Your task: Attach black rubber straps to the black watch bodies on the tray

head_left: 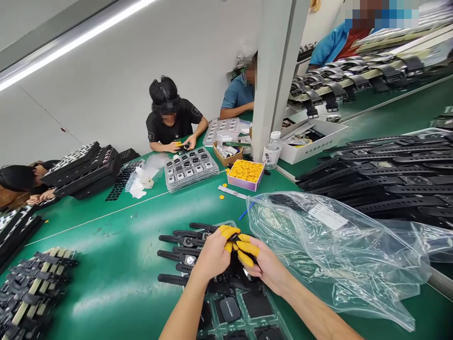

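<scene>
Yellow finger cots cover fingertips on both of my hands. My left hand (213, 255) and my right hand (264, 262) meet over the tray, pinching a small black watch part (234, 240), perhaps a strap end; the fingers hide most of it. Beneath them, several black-strapped smartwatches (189, 259) lie side by side, straps pointing left. They rest on a clear plastic tray (239, 302) whose nearer compartments hold dark square pieces, among them a rounded grey-black watch body (230, 309).
A clear plastic bag (339, 255) spreads right of my hands, before piled black straps (399, 174). Farther off stand a box of yellow finger cots (246, 174), a bottle (272, 152) and stacked trays (191, 170). A co-worker (173, 118) sits opposite. Watch racks (35, 288) stand left.
</scene>
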The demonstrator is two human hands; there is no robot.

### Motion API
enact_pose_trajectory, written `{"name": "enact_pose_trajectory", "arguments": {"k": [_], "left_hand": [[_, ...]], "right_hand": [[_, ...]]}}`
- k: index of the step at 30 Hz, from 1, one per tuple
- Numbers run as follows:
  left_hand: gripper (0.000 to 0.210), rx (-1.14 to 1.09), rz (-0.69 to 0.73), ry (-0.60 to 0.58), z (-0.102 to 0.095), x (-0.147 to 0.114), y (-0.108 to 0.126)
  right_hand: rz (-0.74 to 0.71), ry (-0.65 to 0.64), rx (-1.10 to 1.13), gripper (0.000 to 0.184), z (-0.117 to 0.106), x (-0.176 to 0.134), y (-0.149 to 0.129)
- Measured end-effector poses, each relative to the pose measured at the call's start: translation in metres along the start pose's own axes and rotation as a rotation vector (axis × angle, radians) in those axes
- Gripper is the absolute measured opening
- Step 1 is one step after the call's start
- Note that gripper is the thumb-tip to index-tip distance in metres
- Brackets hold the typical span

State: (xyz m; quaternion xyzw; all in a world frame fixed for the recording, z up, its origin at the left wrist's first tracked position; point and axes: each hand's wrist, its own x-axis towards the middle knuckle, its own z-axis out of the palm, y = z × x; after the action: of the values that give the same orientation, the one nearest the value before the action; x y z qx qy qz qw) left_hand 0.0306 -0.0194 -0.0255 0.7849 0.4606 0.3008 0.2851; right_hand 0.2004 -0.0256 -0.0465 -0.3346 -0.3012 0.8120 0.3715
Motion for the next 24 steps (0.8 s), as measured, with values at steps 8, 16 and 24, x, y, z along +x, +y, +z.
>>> {"name": "enact_pose_trajectory", "arguments": {"k": [8, 16, 24], "left_hand": [[0.045, -0.098, -0.061, -0.031, -0.002, -0.001, 0.018], [0.046, 0.149, -0.046, -0.092, -0.005, -0.005, 0.018], [0.041, 0.164, -0.01, -0.132, -0.013, -0.004, 0.021]], "right_hand": [[-0.022, -0.009, 0.14, 0.048, -0.002, 0.002, 0.005], [0.035, -0.013, -0.031, 0.046, -0.005, 0.0, 0.0], [0.057, -0.038, -0.03, 0.042, -0.006, -0.001, -0.002]]}}
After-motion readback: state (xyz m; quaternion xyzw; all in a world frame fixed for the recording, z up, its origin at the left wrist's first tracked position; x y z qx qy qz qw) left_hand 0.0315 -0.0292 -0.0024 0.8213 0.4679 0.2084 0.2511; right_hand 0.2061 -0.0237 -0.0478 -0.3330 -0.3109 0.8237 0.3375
